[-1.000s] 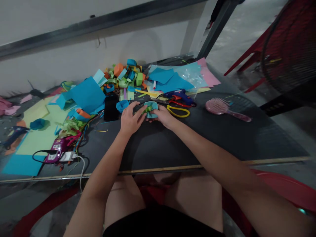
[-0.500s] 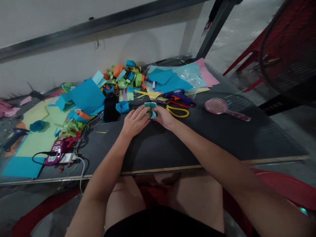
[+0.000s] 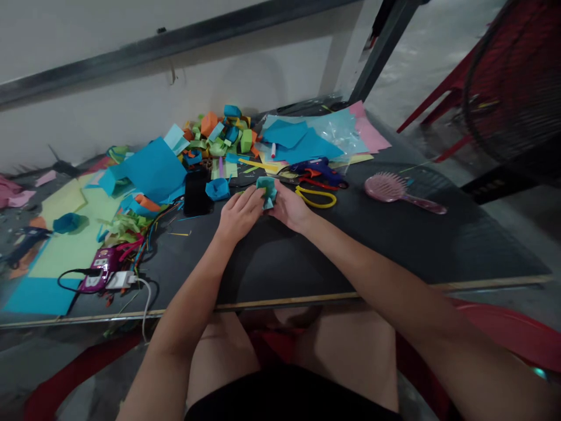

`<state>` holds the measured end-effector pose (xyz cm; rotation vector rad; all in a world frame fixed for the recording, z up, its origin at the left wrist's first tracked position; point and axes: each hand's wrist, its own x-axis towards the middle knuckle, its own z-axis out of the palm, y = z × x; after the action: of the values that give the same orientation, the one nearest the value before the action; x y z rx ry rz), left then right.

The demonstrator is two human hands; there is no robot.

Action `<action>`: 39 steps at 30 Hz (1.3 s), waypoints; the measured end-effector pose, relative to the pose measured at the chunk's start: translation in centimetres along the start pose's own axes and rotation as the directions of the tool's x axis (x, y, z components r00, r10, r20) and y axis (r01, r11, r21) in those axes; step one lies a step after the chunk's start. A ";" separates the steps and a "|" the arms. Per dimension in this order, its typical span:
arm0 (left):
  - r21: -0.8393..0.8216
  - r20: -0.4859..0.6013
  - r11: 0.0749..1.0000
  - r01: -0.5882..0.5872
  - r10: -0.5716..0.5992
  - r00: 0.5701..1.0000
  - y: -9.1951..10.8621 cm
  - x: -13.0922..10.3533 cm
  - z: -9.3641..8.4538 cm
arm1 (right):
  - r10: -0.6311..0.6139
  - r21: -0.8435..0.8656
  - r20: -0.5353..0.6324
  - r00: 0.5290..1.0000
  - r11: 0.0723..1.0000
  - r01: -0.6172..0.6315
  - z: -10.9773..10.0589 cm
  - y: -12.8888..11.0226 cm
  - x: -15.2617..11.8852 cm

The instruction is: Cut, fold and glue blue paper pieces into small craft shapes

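Note:
A small light-blue folded paper piece [image 3: 268, 186] is between my two hands above the dark table [image 3: 333, 251]. My left hand [image 3: 241, 211] is closed on its left side, with the fingertips at its inner face. My right hand [image 3: 290, 206] grips the right side, fingers wrapped behind it. Just left of my hands lie a blue paper cup shape [image 3: 218, 189] and a black phone [image 3: 198, 193]. Yellow-handled scissors [image 3: 316, 199] rest close by on the right.
Behind are a pile of colored paper pieces [image 3: 219, 137], blue sheets [image 3: 302, 143] and a blue glue gun [image 3: 319, 171]. A pink hairbrush [image 3: 388, 188] lies right. Paper sheets, a purple device [image 3: 100, 270] and cables cover the left. A fan [image 3: 512, 88] stands at right.
The paper piece has tilted and risen slightly between my hands. My right hand has shifted a little left and wraps more around it.

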<state>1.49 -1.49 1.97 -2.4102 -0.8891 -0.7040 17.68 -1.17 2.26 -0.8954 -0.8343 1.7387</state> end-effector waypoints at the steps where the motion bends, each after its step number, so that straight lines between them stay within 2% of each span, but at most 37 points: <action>1: 0.011 -0.015 1.000 -0.008 0.008 1.000 0.0 0.0 0.0 | 0.004 0.007 -0.002 1.000 1.000 -0.004 0.1 0.0 0.0; 9: -0.043 0.076 0.997 0.067 -0.064 0.995 0.0 0.3 -0.4 | -0.041 -0.017 -0.019 0.999 0.999 0.040 -0.1 0.4 0.1; 16: -0.057 0.046 0.994 0.094 -0.092 0.995 -0.2 0.0 -0.1 | -0.051 -0.148 -0.065 0.997 0.988 0.041 -0.9 1.6 1.2; 19: -0.074 0.038 0.991 0.109 -0.106 0.994 -0.4 -0.2 0.1 | -0.108 -0.290 -0.079 0.991 0.954 0.081 -1.3 1.7 1.4; 21: -0.080 0.053 0.989 0.125 -0.121 0.991 -0.6 -0.2 0.0 | -0.291 -0.492 -0.093 0.952 0.845 0.210 -1.8 1.3 1.2; 22: -0.082 0.070 0.988 0.129 -0.123 0.990 -0.7 -0.1 -0.1 | -0.416 -0.612 -0.057 0.908 0.733 0.297 -2.0 0.9 1.1; 24: -0.085 0.113 0.988 0.130 -0.120 0.986 -0.9 0.0 -0.3 | -0.588 -0.793 0.151 0.795 0.408 0.452 -2.7 0.0 0.6; 25: -0.089 0.137 0.987 0.131 -0.118 0.984 -0.9 0.1 -0.3 | -0.584 -0.824 0.294 0.757 0.246 0.510 -3.0 -0.5 0.4; 26: -0.096 0.162 0.987 0.132 -0.116 0.980 -1.0 0.1 -0.4 | -0.527 -0.826 0.418 0.740 0.118 0.551 -3.3 -0.9 0.3; 28: -0.116 0.195 0.983 0.145 -0.121 0.973 -1.2 0.1 -0.3 | -0.378 -0.817 0.544 0.749 -0.033 0.576 -3.8 -1.3 0.2; 31: -0.151 0.215 0.971 0.183 -0.149 0.965 -1.5 0.0 -0.2 | -0.292 -0.839 0.539 0.790 -0.103 0.534 -4.2 -1.1 0.5; 36: -0.195 0.218 0.946 0.259 -0.216 0.952 -2.2 -0.2 0.0 | -0.348 -0.850 0.511 0.786 -0.071 0.521 -4.1 -0.8 0.8; 39: -0.224 0.248 0.940 0.257 -0.200 0.948 -2.3 -0.2 -0.1 | -0.338 -0.854 0.503 0.795 -0.056 0.517 -4.0 -0.9 0.6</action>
<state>-0.25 -0.04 2.52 -2.6781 -1.2576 -0.6759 21.36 0.15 0.97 -1.1056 -2.2702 0.3644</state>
